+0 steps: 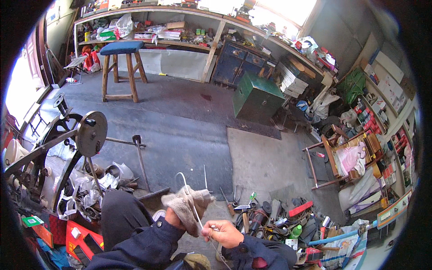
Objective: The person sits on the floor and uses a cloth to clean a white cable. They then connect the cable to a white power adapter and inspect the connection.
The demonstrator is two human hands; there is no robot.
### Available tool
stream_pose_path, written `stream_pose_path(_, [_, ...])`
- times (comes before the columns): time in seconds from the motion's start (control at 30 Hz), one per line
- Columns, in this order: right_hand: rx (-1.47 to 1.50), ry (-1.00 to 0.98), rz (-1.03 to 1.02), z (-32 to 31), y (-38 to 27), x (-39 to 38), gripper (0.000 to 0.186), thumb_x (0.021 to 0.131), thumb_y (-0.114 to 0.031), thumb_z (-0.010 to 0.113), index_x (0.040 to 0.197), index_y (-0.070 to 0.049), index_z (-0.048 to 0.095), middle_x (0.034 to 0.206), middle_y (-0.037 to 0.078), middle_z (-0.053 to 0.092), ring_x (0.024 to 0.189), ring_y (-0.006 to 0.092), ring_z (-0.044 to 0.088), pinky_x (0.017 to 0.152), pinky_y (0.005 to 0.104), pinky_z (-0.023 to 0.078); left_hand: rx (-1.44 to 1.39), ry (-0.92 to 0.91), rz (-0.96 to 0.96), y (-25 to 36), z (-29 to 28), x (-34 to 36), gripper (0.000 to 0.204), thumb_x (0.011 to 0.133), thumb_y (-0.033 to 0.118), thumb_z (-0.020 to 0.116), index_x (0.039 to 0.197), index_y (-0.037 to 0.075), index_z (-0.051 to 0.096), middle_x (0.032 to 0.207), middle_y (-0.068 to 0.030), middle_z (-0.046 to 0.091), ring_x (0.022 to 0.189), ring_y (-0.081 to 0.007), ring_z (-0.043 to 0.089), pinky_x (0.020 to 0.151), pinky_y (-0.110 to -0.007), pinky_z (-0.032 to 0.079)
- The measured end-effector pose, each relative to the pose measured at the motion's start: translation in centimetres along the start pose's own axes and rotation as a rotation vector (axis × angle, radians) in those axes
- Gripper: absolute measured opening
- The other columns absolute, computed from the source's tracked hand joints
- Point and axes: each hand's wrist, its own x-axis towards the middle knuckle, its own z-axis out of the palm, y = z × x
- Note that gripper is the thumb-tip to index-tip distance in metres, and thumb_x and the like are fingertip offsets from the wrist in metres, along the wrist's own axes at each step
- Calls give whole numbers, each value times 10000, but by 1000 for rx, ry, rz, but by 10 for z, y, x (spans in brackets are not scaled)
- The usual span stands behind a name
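In front of my lap, a fuzzy beige-grey cloth piece (pixel 189 202) is raised on my left hand (pixel 173 219). The wrist and part of that hand show at its lower left, while the fingers are hidden by the cloth. A thin white cord (pixel 194 208) runs across the piece and arcs up into a loop above it. Just to the right, my right hand (pixel 225 234) is closed, thumb and forefinger pinching the cord close to the cloth. A thin strand trails down below this hand. What the cloth piece is exactly, I cannot tell.
A hand-wheel sewing machine (pixel 91 133) stands at left, above white plastic bags. Tools and odds and ends (pixel 270 220) are heaped at the right. Farther off are a blue-topped wooden stool (pixel 122 47), a green chest (pixel 257 100) and a small wooden chair (pixel 335 155).
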Motion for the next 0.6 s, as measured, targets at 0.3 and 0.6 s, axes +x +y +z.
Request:
stream_pose_path(0.3, [53,210,-137,9,-5,3,234,996,-222,642,1089,-13,690,956,17,701,920,100,613,843,280,498,318,-22,60,9,-7,12,315,643,264,691,904,115,598,868,-55,569,781,-280,580,701,-397,443])
stream_pose_path(0.6, [-30,247,-75,-1,-6,7,264,1013,-249,616,894,-16,655,778,-8,636,749,75,553,706,256,445,-1051,-330,-192,-2,22,-4,451,707,178,809,1121,107,643,992,-74,671,912,-275,666,733,-447,547])
